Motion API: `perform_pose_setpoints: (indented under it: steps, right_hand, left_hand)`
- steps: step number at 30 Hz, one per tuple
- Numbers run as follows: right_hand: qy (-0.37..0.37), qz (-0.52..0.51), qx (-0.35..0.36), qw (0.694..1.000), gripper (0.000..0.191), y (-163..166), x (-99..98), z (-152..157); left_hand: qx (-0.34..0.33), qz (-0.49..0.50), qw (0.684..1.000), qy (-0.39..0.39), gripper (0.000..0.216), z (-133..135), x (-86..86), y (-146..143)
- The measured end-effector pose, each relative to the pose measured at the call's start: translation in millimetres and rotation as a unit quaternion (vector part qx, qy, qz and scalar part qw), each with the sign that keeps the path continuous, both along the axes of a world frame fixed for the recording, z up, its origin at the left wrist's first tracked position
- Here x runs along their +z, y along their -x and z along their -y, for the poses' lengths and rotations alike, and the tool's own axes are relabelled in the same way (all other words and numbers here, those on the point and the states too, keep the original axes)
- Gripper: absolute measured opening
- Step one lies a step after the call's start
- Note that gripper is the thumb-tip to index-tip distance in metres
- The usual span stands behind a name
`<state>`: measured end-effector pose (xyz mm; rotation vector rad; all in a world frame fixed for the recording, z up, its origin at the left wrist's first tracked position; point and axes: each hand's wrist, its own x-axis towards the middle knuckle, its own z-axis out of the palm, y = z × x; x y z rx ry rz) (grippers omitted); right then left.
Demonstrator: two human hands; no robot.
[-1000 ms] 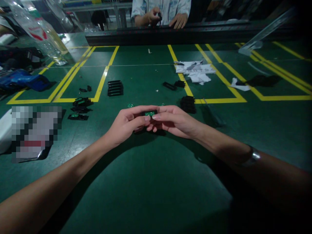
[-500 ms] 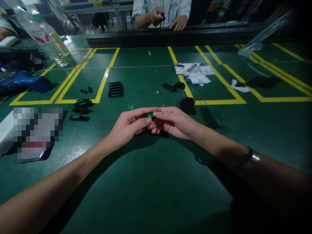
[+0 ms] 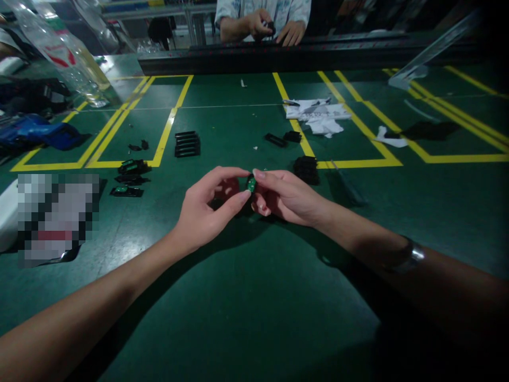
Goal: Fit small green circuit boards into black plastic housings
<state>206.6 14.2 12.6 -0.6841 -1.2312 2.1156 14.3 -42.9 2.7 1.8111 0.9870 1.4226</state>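
Observation:
Between my two hands, a small green circuit board point(image 3: 251, 184) with a dark edge or casing stands upright above the table. My left hand point(image 3: 209, 207) pinches its lower and upper ends with thumb and forefinger. From the other side, the thumb and fingers of my right hand point(image 3: 288, 196) close on its upper part. Whether the board sits fully inside a black casing cannot be made out. Beyond my right hand lies a stack of black plastic casings point(image 3: 306, 170). Beyond my left hand, several black casings point(image 3: 186, 144) lie in a row.
Casings with green boards point(image 3: 126, 191) lie on the left, near a pixelated flat object point(image 3: 59, 217). A screwdriver-like tool point(image 3: 350, 185) and white paper scraps point(image 3: 318, 114) are on the right. Bottles point(image 3: 75, 58) stand at the back left. A co-worker's hands point(image 3: 274, 32) are across the table.
The green board has turned from lying sideways to upright between my fingers. My left hand has opened its thumb and forefinger wider around it.

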Motion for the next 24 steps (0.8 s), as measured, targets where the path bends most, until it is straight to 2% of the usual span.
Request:
perform_pose_setpoints:
  steps: [8,16,24]
  right_hand:
    - [-0.050,0.007,0.005,0.999,0.048,0.5,-3.4,2.1]
    - [-0.039,0.018,-0.009,0.999,0.052,3.0,-3.8,2.2]
    - [-0.067,0.046,-0.024,0.996,0.051,2.2,-6.1,3.1]
  left_hand:
    - [-0.042,-0.038,0.998,-0.041,0.035,0.0,-1.2,-2.2]
    - [-0.022,-0.063,0.995,-0.077,0.030,1.2,0.0,-1.4]
    - [0.003,-0.080,0.988,-0.135,0.035,3.5,-0.9,-1.3]
